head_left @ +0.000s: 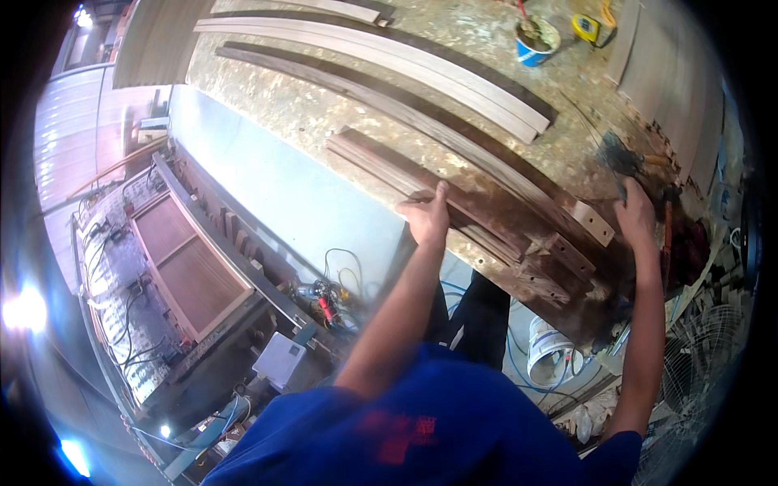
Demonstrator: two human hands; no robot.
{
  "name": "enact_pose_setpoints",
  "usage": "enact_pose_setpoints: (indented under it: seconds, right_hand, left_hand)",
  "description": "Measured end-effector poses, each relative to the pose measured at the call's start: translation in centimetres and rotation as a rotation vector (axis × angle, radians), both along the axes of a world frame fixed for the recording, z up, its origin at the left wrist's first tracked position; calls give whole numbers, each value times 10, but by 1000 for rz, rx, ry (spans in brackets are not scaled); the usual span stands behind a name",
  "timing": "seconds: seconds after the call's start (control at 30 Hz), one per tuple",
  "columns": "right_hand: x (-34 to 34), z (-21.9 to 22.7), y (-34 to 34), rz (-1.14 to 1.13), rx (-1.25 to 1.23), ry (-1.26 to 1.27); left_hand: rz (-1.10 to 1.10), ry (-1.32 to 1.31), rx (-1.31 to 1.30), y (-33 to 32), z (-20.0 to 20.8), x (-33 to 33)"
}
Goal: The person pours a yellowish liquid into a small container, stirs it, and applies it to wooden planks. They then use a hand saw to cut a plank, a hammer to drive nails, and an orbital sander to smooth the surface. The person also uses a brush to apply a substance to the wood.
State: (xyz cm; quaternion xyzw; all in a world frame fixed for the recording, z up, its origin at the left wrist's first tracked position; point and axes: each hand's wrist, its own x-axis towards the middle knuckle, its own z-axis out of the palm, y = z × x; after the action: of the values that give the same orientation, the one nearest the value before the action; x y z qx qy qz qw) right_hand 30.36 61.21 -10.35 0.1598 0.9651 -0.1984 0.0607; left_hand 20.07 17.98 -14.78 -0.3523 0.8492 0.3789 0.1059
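Note:
My left hand point(429, 217) grips the near edge of a short bundle of brown wooden strips point(369, 158) on the workbench point(279, 121), its thumb laid across them. At the bench's right end my right hand point(637, 212) has its fingers closed at the end of a dark, blurred object point(620, 154) whose kind I cannot make out. Between the hands lie the ends of the strips and a small wooden block with holes point(593, 223). A long dark wooden strip point(389, 113) runs behind the bundle, with paler strips point(454, 77) farther back.
Toward the back stand a blue-and-white cup point(535, 49) of paste and a yellow tape measure point(585, 29). Below the bench are a white bucket point(551, 356) and blue hoses. At left, a framed wooden panel point(190, 263) lies on a machine; a fan guard point(701, 364) is at right.

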Motion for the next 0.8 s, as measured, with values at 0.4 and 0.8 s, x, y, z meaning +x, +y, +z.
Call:
enact_pose_setpoints:
  seconds: [0.4, 0.8]
  right_hand:
    - [155, 48, -178, -753, -161, 224]
    - [102, 82, -500, -1004, -748, 260]
  left_hand:
    - [-356, -191, 166, -57, 18, -59]
    - [-392, -56, 354, -540, 29, -201]
